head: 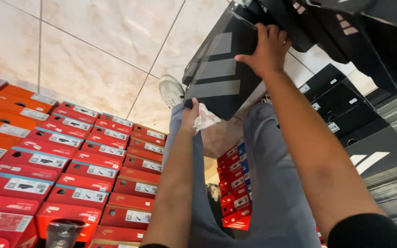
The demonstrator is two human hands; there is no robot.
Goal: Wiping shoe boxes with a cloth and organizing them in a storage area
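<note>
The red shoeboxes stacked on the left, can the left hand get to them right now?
Probably not at once: the left hand is pressed under the black shoebox, holding a white cloth. Nothing blocks the red shoeboxes.

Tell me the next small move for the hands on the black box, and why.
Probably a small pull to slide the black shoe box further out of the dark stack. The right hand grips its upper edge, and the left hand, which also holds a crumpled white paper, supports its lower corner. The box is tilted, with its upper end against the stack.
</note>
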